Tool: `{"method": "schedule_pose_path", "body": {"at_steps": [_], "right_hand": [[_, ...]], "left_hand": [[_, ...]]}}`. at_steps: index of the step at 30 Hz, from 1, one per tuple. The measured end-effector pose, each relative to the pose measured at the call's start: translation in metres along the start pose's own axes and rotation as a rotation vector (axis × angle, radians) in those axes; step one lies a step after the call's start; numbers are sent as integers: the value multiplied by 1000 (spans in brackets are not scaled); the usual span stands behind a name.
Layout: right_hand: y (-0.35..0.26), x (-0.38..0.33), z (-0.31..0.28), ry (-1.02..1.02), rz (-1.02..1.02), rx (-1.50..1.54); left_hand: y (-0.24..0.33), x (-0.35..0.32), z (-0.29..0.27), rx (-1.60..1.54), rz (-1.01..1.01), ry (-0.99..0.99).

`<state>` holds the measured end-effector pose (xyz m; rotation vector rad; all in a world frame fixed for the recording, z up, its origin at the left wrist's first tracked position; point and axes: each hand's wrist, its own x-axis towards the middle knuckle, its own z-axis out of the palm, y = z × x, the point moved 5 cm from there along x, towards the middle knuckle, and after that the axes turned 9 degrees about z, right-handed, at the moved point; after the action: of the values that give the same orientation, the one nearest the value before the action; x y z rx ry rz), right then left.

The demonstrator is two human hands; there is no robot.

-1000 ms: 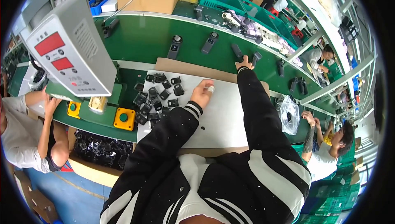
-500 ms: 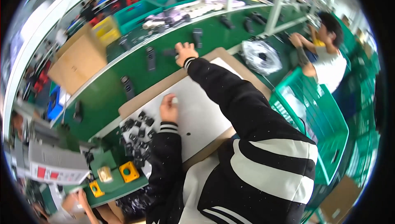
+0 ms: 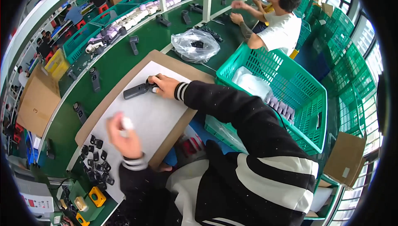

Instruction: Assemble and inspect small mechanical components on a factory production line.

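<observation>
Right hand closed on dark grey handheld device, lying flat on white mat atop the surface. Left hand pinching small white part above the mat. Best aligned squarely before pressing home. Device: elongated, matte, angled head.

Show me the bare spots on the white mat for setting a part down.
Free: the white mat middle, between the left hand and the right hand gripping the dark handheld device. Crowded: the mat's lower-left corner, covered with small black parts.
</observation>
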<state>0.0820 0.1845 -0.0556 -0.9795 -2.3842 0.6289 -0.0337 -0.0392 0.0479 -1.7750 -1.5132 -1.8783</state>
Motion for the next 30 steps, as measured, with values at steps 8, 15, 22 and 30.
{"method": "schedule_pose_path", "body": {"at_steps": [8,15,22,30], "right_hand": [[52,-19,-22,-112,-170,8],[37,-20,-31,10,-254,19],[28,-9,-47,-365,150,229],[50,-1,-66,-465,209,309]], "left_hand": [[-72,-246,105,-149,-561,-864],[-183,-380,117,613,-705,-1720],[-260,-355,180,272,-838,-1675],[-267,-334,218,-110,-1021,-1529]]}}
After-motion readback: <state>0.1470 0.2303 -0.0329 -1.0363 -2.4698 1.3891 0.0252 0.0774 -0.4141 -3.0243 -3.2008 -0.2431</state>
